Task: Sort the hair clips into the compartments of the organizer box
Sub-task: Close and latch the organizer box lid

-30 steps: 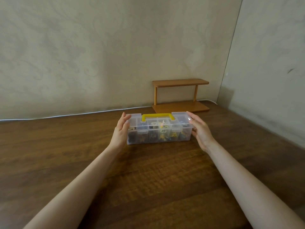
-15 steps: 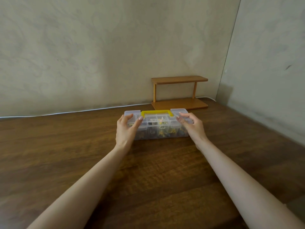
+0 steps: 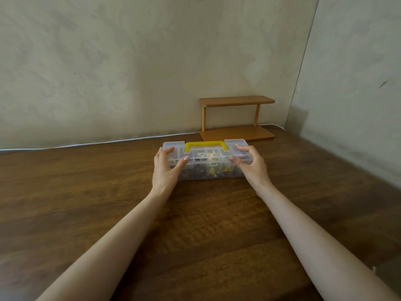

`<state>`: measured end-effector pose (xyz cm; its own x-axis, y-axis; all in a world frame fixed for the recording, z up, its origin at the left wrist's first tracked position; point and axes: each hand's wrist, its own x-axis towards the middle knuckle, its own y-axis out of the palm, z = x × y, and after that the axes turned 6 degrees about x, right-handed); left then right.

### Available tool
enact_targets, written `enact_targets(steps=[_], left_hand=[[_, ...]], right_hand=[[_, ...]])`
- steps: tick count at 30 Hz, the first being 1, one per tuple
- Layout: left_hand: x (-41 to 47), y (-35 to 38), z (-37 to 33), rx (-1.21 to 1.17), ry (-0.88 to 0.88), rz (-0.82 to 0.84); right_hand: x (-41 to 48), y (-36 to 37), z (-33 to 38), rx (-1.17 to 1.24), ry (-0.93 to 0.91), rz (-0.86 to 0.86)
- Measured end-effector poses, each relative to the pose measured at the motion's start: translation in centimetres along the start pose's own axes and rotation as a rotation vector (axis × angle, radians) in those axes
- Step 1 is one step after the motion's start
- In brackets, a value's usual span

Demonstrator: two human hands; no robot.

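A clear plastic organizer box (image 3: 208, 168) with a yellow handle (image 3: 207, 145) stands on the wooden table, its lid down. Small hair clips (image 3: 213, 157), yellow, pink and dark, show through the lid and front wall in several compartments. My left hand (image 3: 166, 170) grips the box's left end, thumb on the front lid edge and fingers over the top. My right hand (image 3: 251, 165) grips the right end the same way, fingers curled over the lid.
A low two-tier wooden shelf (image 3: 236, 118) stands against the wall right behind the box. A white cable (image 3: 86, 144) runs along the table's back edge. Walls close off the back and right side. The brown table (image 3: 195, 224) stretches toward me.
Both hands have come in from the sides of the box and closed onto its ends, with the fingers now over the lid.
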<state>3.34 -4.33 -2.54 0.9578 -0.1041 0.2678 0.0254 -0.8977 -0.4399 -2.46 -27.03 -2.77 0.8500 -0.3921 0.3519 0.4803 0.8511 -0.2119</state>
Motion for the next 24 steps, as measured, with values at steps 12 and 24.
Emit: enact_targets(steps=[12, 24], left_hand=[[-0.23, -0.07, 0.30, 0.262, 0.099, -0.042], [-0.76, 0.29, 0.01, 0.246, 0.120, -0.167]], right_hand=[[-0.20, -0.29, -0.87, -0.202, -0.137, -0.024], [-0.21, -0.14, -0.69, -0.203, -0.147, -0.096]])
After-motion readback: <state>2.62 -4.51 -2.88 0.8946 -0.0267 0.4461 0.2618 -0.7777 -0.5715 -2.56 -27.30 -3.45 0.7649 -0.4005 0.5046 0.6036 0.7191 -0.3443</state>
